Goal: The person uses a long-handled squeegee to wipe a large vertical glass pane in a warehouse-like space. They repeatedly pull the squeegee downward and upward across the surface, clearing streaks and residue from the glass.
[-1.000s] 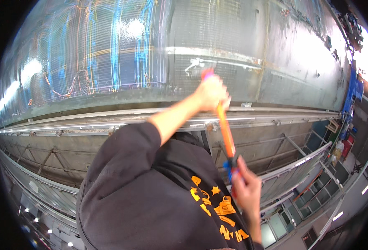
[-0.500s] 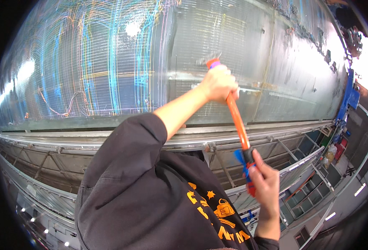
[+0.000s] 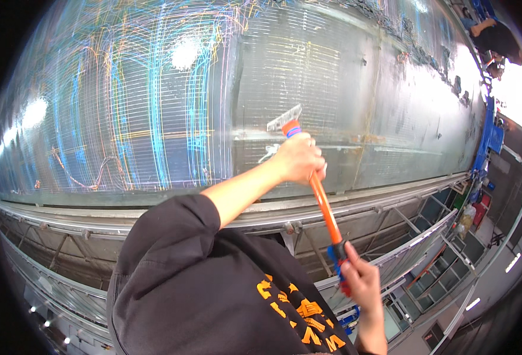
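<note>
A long-handled scraper [image 3: 326, 210] with an orange shaft slants over a broad, shiny grey surface [image 3: 326, 83]. Its wide pale blade [image 3: 284, 118] is against or just above the surface; I cannot tell which. My left hand [image 3: 299, 158] wraps round the shaft close below the blade. Down at the black, red and blue grip end, my right hand [image 3: 360, 275] is closed on the handle. A small whitish smear or scrap [image 3: 268, 154] lies beside my left wrist. Dense blue, orange and white lines [image 3: 154, 100] cover the left part of the surface.
A metal rail [image 3: 243, 219] runs along the surface's near edge, in front of my body. Metal framework [image 3: 414, 242] stands at the lower right. Ragged dark patches [image 3: 414, 41] mark the far right of the surface. Another person [image 3: 497, 38] is at the upper right.
The scraper and both hands have moved down toward my body and slightly left. The blade, blurred before, now shows plainly. A person has come into view at the upper right.
</note>
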Tool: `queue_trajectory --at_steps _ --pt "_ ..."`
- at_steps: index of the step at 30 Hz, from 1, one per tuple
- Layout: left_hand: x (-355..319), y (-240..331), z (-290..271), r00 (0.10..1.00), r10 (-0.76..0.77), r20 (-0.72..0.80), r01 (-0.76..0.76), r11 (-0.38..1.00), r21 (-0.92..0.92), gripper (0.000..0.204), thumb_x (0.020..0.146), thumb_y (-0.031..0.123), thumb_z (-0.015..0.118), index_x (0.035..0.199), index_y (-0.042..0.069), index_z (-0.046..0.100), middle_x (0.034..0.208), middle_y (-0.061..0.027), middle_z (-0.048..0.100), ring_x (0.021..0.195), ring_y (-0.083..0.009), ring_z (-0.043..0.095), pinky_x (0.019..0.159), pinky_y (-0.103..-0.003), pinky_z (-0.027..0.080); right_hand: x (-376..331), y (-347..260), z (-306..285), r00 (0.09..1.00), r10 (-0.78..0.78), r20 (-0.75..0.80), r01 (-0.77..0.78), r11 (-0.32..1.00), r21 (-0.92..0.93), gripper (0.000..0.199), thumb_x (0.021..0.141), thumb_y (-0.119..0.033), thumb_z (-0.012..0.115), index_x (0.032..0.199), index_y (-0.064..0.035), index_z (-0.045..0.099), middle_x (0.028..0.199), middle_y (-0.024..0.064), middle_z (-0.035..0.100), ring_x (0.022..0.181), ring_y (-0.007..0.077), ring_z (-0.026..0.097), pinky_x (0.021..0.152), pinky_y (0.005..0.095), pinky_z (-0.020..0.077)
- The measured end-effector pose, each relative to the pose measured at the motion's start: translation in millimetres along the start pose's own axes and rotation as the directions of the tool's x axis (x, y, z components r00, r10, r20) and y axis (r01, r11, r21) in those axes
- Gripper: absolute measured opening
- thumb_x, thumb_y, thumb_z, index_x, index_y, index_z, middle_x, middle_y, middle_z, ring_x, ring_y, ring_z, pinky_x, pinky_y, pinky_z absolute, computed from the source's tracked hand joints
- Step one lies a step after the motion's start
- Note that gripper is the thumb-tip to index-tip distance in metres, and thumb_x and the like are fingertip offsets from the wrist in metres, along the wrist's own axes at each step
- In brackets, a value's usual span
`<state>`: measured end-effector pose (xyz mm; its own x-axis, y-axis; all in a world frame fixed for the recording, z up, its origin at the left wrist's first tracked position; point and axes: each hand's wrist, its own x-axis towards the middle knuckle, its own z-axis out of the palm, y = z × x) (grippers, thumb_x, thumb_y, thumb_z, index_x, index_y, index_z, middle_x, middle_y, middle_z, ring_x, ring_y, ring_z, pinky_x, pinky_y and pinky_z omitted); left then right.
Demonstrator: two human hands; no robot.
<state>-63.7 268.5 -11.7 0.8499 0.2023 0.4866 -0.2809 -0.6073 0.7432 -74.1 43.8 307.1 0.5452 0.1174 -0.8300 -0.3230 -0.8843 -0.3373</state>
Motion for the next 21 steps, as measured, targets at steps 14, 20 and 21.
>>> queue_trajectory --at_steps 14,20,21 --pt "143 -128 -39 0.967 0.120 -0.225 -0.091 0.987 0.133 0.030 0.072 0.025 0.077 0.054 0.016 0.055 0.056 -0.0058 0.055 0.058 -0.0321 0.056 0.061 -0.046 0.046 83 -171 -10 0.986 -0.164 0.021 0.160 0.978 0.133 0.048 0.110 -0.022 0.062 0.154 -0.0034 0.058 0.084 0.0030 0.068 0.056 0.0083 0.058 0.050 0.0262 0.0481" --pt "62 -65 -26 0.993 0.105 0.058 -0.102 0.994 -0.049 0.022 0.065 0.030 0.081 0.055 0.023 0.062 0.059 0.0013 0.059 0.065 -0.0238 0.063 0.069 -0.040 0.047 32 -68 41 0.999 -0.045 -0.023 0.048 0.984 0.171 0.047 0.110 -0.019 0.060 0.155 -0.0055 0.057 0.087 -0.0025 0.068 0.065 0.0040 0.058 0.057 0.0251 0.0505" --pt "73 -76 -25 0.990 0.131 0.043 -0.128 0.990 -0.067 0.022 0.066 0.030 0.081 0.056 0.023 0.062 0.058 0.0009 0.059 0.064 -0.0240 0.063 0.068 -0.039 0.048 41 -78 39 0.990 -0.132 -0.043 0.136 0.983 0.124 0.046 0.111 -0.019 0.059 0.155 -0.0059 0.057 0.086 -0.0020 0.068 0.065 0.0041 0.059 0.056 0.0250 0.0504"
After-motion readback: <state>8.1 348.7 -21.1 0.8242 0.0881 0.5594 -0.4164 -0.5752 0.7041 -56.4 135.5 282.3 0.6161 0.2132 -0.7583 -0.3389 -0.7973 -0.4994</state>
